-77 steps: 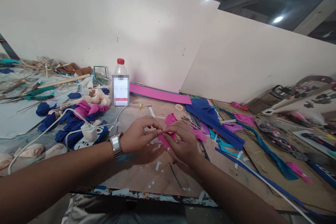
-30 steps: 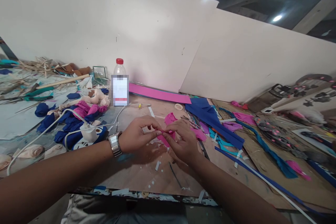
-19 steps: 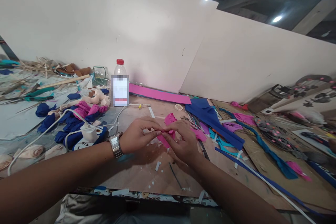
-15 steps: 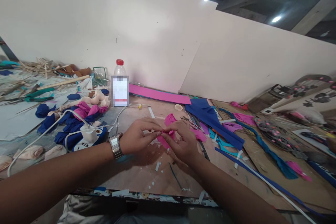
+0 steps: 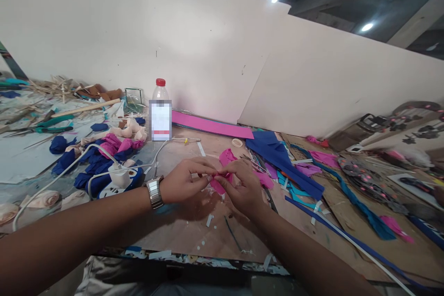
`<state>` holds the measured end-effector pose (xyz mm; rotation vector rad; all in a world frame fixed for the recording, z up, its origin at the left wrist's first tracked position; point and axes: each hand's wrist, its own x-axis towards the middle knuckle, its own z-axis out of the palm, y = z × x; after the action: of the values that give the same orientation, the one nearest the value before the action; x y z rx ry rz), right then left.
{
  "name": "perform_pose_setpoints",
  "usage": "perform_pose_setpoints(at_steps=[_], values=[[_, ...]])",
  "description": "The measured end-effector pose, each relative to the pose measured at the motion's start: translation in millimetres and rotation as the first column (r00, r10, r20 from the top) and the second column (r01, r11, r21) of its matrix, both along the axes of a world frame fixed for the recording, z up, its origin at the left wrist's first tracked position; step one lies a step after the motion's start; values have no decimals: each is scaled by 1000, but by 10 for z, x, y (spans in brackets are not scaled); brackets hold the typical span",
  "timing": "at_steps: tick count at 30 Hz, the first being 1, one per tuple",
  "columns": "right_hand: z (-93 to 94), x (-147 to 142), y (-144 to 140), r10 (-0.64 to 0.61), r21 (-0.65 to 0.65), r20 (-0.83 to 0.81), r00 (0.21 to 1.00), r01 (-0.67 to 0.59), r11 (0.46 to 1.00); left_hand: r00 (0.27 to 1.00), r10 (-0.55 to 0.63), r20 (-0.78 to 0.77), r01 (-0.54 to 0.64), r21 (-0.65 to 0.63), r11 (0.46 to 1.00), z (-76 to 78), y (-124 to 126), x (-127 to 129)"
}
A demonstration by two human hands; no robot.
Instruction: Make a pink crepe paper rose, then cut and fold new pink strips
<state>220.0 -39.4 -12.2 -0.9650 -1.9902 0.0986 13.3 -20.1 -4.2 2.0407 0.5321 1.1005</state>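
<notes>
Over the middle of the worktable (image 5: 180, 231), both hands meet at a piece of pink crepe paper (image 5: 227, 156). My left hand (image 5: 189, 178) has thumb and fingertips pinched at the paper's left side. Thumb and fingers of my right hand (image 5: 244, 189) close on the same piece from the right, touching the left fingertips. One crinkled end of the paper sticks up behind the fingers, and another flap hangs below them. The pinched part is mostly hidden. Just right of the right hand lie scissors (image 5: 255, 164) and more pink paper (image 5: 264, 179).
A power strip (image 5: 116, 186) with a white plug and cable sits left, beside blue, pink and cream paper rolls (image 5: 92, 162). A red-capped bottle (image 5: 160, 90) stands behind. Blue sheets (image 5: 274, 150), a tape ring (image 5: 237, 143) and cardboard (image 5: 350, 222) lie rightward.
The view has shifted slightly. Both hands stay pinched on the pink paper in nearly the same place, with only a small shift of the fingers.
</notes>
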Motion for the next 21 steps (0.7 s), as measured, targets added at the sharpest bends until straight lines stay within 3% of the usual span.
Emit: perform_pose_setpoints(at_steps=[9,16,21], values=[[24,6,34,44,68,-13,999,-43,997,998,-62,0,61,-149,987,-59,42,14],[5,1,5,22,-4,-10,1000,-22,1000,998,28,-48,-35,-157,987,-73,45,9],[-2,-8,-10,78,-28,-72,994,-80,996,994,54,-99,-67,-139,988,-57,37,18]])
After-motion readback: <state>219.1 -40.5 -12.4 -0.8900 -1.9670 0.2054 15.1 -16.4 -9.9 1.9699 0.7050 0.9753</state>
